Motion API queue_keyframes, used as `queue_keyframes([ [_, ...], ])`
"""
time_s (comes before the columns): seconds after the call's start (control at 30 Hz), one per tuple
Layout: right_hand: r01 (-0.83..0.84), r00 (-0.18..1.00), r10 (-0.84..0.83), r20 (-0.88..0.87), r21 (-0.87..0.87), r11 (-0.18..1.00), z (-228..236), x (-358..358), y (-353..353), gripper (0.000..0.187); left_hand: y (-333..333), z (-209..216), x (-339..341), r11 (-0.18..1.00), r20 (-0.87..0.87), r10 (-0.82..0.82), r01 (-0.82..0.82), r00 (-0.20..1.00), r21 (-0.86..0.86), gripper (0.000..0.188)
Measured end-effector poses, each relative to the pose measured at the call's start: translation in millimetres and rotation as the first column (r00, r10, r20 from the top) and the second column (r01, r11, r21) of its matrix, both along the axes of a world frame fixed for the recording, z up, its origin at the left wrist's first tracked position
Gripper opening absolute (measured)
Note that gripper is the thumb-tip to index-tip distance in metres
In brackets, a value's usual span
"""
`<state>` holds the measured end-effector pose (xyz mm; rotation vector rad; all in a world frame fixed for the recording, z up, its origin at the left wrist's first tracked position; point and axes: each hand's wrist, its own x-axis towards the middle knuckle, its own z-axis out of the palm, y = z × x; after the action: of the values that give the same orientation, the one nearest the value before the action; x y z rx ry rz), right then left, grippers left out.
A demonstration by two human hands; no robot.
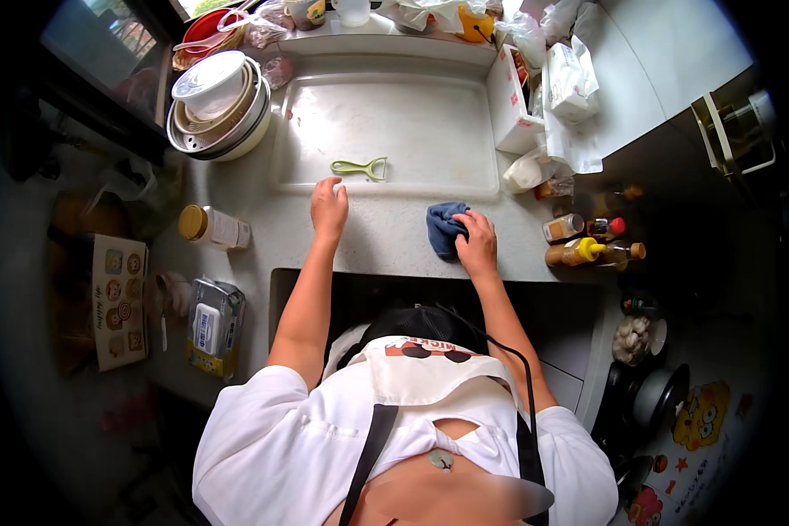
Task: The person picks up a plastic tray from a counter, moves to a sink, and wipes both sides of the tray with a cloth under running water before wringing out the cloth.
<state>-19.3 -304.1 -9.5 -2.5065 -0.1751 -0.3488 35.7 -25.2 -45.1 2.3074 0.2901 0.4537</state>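
My right hand presses down on a crumpled blue cloth lying on the pale countertop. My left hand rests flat on the countertop with its fingers at the front rim of the white sink, holding nothing. A light green peeler lies inside the sink just beyond my left fingertips.
Stacked bowls and a white container sit left of the sink. A jar with a yellow lid lies on its side at the left. Sauce bottles stand at the right. White boxes and bags crowd the sink's right side.
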Motion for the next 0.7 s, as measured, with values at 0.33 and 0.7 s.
queue_keyframes([
  [0.33, 0.022, 1.0, -0.022, -0.002, 0.025, 0.999, 21, -15, -6, 0.03, 6, -3, 65, 0.934, -0.17, -0.055, 0.111, 0.984, 0.34, 0.026],
  [0.7, 0.065, 0.997, -0.057, -0.053, 0.144, 0.987, 23, -25, -9, 0.025, 14, -4, 69, 0.915, -0.19, -0.037, 0.11, 0.981, 0.388, 0.007],
])
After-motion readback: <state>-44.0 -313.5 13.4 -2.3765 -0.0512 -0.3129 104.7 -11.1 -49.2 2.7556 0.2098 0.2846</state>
